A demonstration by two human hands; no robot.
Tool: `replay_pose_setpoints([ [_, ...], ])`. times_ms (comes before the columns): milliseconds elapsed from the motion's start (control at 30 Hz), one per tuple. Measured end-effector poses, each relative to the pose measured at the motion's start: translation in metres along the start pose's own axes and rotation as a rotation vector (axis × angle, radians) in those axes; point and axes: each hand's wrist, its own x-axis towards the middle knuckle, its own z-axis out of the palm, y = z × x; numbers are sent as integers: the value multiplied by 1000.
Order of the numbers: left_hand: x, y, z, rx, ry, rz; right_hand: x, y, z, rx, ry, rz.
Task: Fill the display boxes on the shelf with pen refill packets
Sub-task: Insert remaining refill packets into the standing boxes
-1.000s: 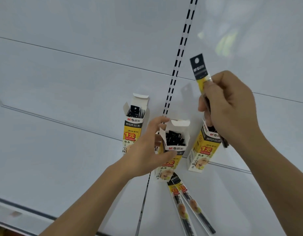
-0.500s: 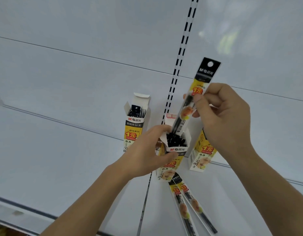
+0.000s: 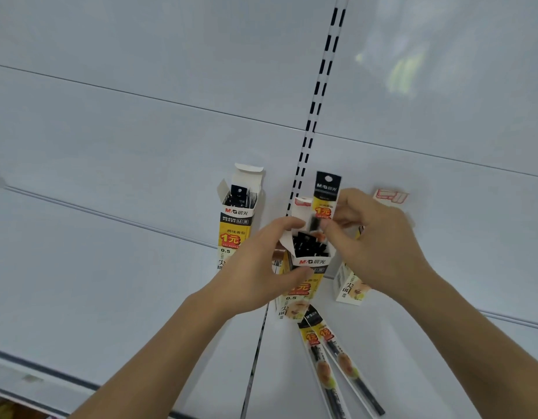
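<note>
Packet and middle box line up almost end to end: the slim refill packet stands nearly upright, its long axis running down into the box mouth directly beneath our right hand. That hand pinches the packet's lower part between thumb and fingertips; the black header with its hang hole sticks up above them. We judge the coming move turns on keeping that axis parallel to the box walls so the packet slides straight down among the black headers already packed there.

Our left hand grips the box from its left side, thumb across the front, steadying it on the white shelf.

Cardboard makes up the box, tall and narrow, with a white flap open at the back. The packet looks like glossy, flexible film. A left box stands nearby, full; a right box stands partly hidden behind our right wrist. Two loose packets lie flat on the shelf, near our arms.
</note>
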Motion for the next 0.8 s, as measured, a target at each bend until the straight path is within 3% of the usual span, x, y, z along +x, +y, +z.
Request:
replay_pose_setpoints([
  [233, 0, 5, 0, -11, -16, -6, 18, -13, -21, 28, 55, -82],
  [467, 3, 5, -2, -22, -17, -42, 17, 3, 0, -199, -132, -47],
  [800, 8, 3, -3, -16, -19, -67, 12, 16, -1, -521, -102, -369],
])
